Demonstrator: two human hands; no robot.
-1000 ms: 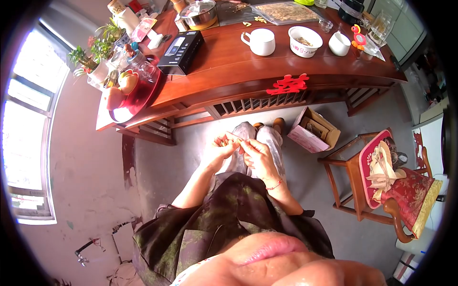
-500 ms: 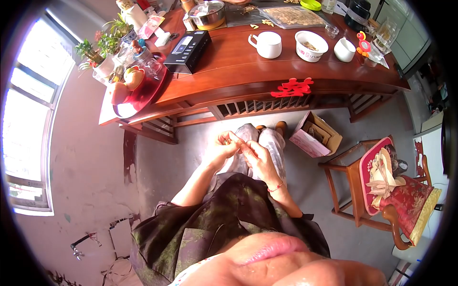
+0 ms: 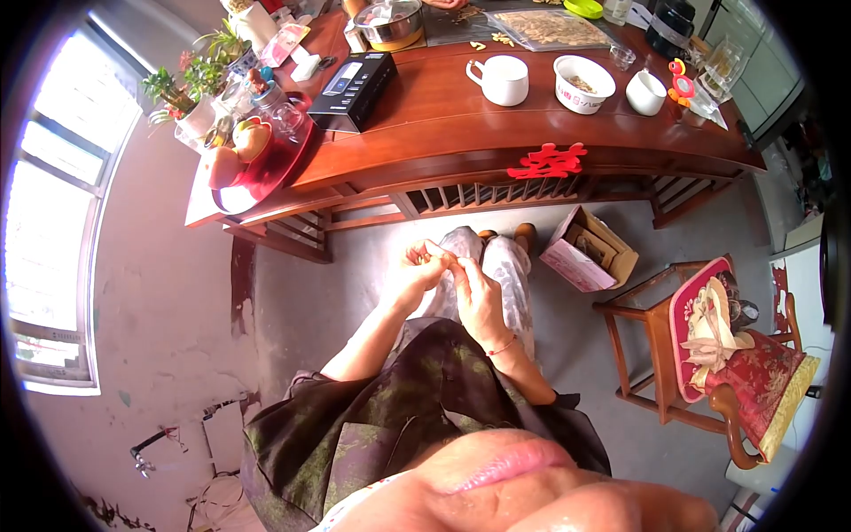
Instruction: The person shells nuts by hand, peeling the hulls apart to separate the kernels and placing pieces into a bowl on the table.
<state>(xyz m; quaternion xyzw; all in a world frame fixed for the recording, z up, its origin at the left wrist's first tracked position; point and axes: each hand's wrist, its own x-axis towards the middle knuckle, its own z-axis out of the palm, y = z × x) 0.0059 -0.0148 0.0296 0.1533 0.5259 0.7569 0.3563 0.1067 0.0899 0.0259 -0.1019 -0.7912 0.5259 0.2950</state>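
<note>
My left hand and my right hand meet in front of my lap, fingertips touching. Both are closed in a pinch, and whatever small thing lies between them is too small to make out. A red string bracelet circles my right wrist. Beyond my hands stands a dark red wooden table. On it are a white mug, a white bowl with small brownish bits inside, and a small white cup.
At the table's left are a red tray with fruit and a black box. A flat clear bag of pale pieces lies at the back. On the floor sits an open cardboard box; a wooden chair stands right.
My right hand has turned slightly, its fingers more upright, while the fingertips of both hands stay together. The whole view has shifted a little. Part of another person's hand shows more at the back.
</note>
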